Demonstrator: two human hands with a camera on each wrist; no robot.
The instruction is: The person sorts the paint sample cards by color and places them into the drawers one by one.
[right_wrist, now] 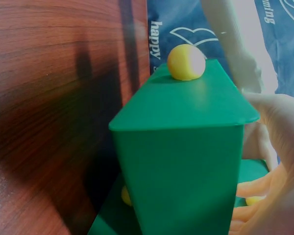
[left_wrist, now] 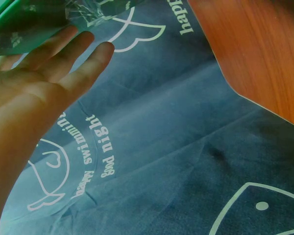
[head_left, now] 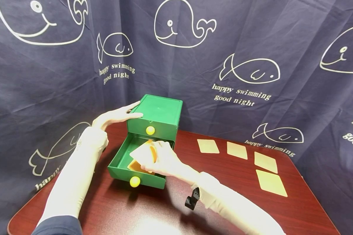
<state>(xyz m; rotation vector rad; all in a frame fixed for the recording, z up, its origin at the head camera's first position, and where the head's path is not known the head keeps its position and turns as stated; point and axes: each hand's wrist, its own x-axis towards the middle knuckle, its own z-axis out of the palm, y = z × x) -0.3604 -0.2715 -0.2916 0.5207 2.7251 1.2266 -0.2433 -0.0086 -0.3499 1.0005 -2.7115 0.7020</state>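
A green two-drawer cabinet (head_left: 159, 107) stands on the table, its lower drawer (head_left: 120, 173) pulled out and its upper one closed. My left hand (head_left: 114, 117) rests on the cabinet's top left edge with straight fingers, seen also along its green side in the left wrist view. Over the open drawer my right hand (head_left: 166, 160) grips a square card (head_left: 142, 154), pale on the face towards me, with orange showing by the fingers. An orange card (head_left: 133, 165) lies below it inside the drawer. In the right wrist view the drawer wall (right_wrist: 181, 171) hides the fingertips.
Several pale yellow square cards (head_left: 208, 146) lie apart on the right of the red-brown table (head_left: 217, 176). Round yellow knobs (head_left: 135, 181) stick out from the drawer fronts. A dark blue curtain (head_left: 194, 71) with white fish and whales hangs close behind the table.
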